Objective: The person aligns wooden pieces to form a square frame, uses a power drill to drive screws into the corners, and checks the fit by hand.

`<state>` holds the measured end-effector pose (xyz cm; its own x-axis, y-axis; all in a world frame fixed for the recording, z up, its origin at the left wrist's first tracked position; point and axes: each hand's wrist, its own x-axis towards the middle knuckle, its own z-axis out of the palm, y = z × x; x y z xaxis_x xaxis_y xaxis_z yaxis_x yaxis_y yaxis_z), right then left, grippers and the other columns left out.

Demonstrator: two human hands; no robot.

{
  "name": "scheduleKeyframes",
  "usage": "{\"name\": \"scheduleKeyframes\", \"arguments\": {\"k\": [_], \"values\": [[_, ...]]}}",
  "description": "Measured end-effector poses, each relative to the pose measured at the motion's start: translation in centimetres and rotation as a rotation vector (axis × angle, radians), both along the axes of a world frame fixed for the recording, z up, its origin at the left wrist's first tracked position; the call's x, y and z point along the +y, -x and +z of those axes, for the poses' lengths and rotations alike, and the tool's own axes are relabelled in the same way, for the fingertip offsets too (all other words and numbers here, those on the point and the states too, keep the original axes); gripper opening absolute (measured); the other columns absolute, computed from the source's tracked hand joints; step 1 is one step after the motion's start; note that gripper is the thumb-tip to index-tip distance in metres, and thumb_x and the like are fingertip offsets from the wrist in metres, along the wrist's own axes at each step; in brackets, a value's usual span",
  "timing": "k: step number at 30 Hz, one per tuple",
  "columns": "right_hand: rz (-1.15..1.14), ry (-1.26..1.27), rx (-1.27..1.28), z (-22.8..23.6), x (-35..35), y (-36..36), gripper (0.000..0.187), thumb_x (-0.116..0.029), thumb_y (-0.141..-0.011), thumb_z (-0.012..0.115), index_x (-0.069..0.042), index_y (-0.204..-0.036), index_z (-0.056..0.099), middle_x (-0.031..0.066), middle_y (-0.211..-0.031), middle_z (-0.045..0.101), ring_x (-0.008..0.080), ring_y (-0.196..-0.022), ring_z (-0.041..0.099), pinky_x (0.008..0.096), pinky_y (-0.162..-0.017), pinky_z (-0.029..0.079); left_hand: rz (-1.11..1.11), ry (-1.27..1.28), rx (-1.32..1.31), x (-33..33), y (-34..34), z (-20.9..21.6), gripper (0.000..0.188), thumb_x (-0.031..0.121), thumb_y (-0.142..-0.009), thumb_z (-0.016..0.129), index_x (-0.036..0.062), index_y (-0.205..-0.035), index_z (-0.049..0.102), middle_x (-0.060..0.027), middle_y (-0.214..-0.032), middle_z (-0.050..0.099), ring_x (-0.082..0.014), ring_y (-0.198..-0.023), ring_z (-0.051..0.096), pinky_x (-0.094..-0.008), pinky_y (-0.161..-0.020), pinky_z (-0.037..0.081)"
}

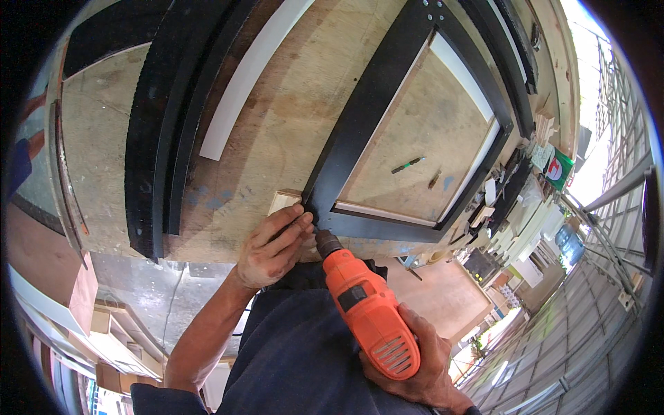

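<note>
My right hand [422,360] is wrapped round an orange power drill [366,304]. Its dark chuck [327,242] points at the near left corner of a black rectangular frame [373,104], which lies flat on a wooden worktable. At that same corner, beside the drill's tip, my left hand [273,245] has thumb and fingers pinched together. Whatever they pinch is too small to make out, and the bit's tip is hard to see. A small pale wood block [284,201] sits against the frame's corner, just beyond my left fingers.
Long black boards [155,138] and a white strip [249,79] lie on the table's left. A green-and-black pen [408,164] rests inside the frame's opening. More black pieces [508,62] lie beyond the frame at right. Another person's hand [34,143] shows at the far left edge.
</note>
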<state>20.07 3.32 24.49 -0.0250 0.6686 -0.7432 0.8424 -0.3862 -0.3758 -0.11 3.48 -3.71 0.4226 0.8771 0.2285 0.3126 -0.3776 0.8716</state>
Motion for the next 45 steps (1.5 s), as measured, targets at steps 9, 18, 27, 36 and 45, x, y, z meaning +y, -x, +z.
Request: {"name": "scheduleKeyframes", "arguments": {"k": [9,18,27,36,45], "values": [[0.004,0.060,-0.029,0.2,0.9,0.5,0.088,-0.021,-0.076,0.093,0.003,-0.143,0.042,0.0231,-0.108,0.074,0.0343,-0.094,0.078,0.0444,-0.082,0.064,0.025,-0.007,0.028,0.8,-0.1,0.8,0.028,-0.003,-0.070,0.082,-0.0031,-0.097,0.079,-0.0082,-0.122,0.074,-0.0290,-0.121,0.067,-0.0389,-0.095,0.063],[-0.005,0.088,-0.045,0.3,0.7,0.6,0.087,-0.021,-0.076,0.094,0.003,-0.142,0.043,0.0235,-0.110,0.074,0.0343,-0.095,0.078,0.0446,-0.084,0.064,0.016,-0.008,0.031,0.8,-0.1,0.8,0.029,-0.003,-0.069,0.081,-0.0031,-0.098,0.079,-0.0082,-0.123,0.073,-0.0292,-0.121,0.067,-0.0394,-0.096,0.063],[-0.015,0.035,-0.032,0.1,0.6,0.8,0.087,-0.020,-0.076,0.093,0.003,-0.143,0.042,0.0224,-0.109,0.074,0.0339,-0.095,0.078,0.0438,-0.083,0.064,0.022,-0.019,0.017,0.4,-0.2,0.5,0.030,-0.004,-0.070,0.081,-0.0027,-0.101,0.080,-0.0089,-0.124,0.073,-0.0301,-0.124,0.065,-0.0399,-0.099,0.061],[-0.017,0.043,-0.035,0.1,0.6,0.9,0.086,-0.021,-0.078,0.092,0.001,-0.144,0.041,0.0215,-0.109,0.074,0.0330,-0.094,0.078,0.0442,-0.083,0.064,0.007,-0.020,0.028,0.2,-0.1,0.2,0.030,-0.005,-0.073,0.080,-0.0032,-0.102,0.079,-0.0099,-0.126,0.072,-0.0312,-0.125,0.065,-0.0409,-0.102,0.060],[-0.061,0.007,-0.001,0.0,-0.3,0.4,0.101,-0.024,-0.069,0.098,0.001,-0.150,0.042,0.0216,-0.110,0.070,0.0344,-0.090,0.076,0.0459,-0.071,0.064,-0.003,-0.012,0.022,0.1,-0.2,0.0,0.034,-0.005,-0.071,0.077,-0.0033,-0.105,0.079,-0.0108,-0.129,0.072,-0.0323,-0.126,0.064,-0.0412,-0.105,0.058]]}}
